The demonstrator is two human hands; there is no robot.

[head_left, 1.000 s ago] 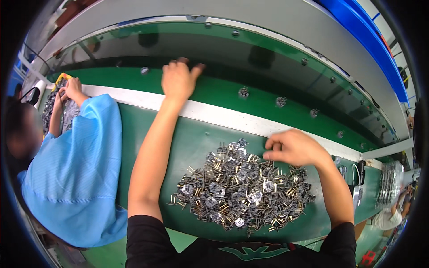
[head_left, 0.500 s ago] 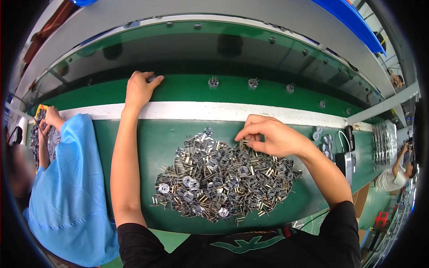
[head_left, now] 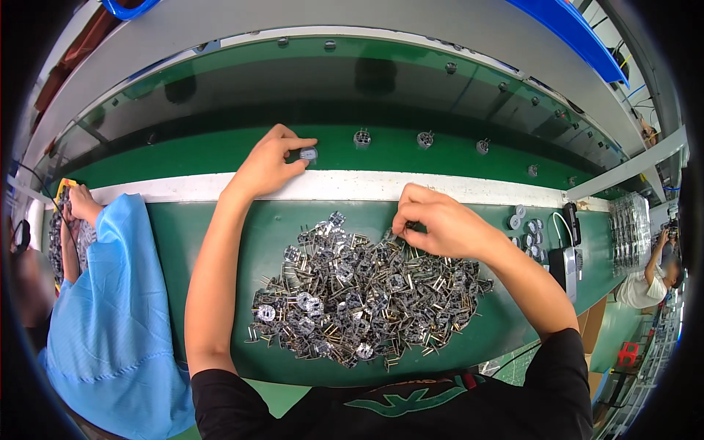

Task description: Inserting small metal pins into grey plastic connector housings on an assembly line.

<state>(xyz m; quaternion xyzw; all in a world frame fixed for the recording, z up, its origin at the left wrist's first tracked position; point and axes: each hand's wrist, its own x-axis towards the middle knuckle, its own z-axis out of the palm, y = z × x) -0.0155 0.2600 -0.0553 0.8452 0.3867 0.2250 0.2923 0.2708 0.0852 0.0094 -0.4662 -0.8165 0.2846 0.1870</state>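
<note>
On the green conveyor belt, my left hand point(head_left: 273, 163) has its thumb and forefinger on either side of a small grey round part point(head_left: 308, 154). My right hand point(head_left: 440, 224) is at the upper right edge of a heap of small pinned parts point(head_left: 352, 301), its thumb and fingertips pinched together on one of them, mostly hidden by the fingers. The heap mixes dark pieces, shiny round discs and brass-coloured pins, and lies on the green worktable point(head_left: 253, 220).
Farther right on the belt sit several round pinned parts point(head_left: 425, 139). A white rail point(head_left: 352, 185) divides belt and table. Grey discs point(head_left: 529, 238), a corded device point(head_left: 563, 268) and stacked clear trays point(head_left: 629, 235) stand at right. A co-worker in a blue garment point(head_left: 114, 293) works at left.
My left hand has moved right along the belt, and the grey part now shows between its fingers. The belt's parts have shifted slightly right. My right hand stays at the heap.
</note>
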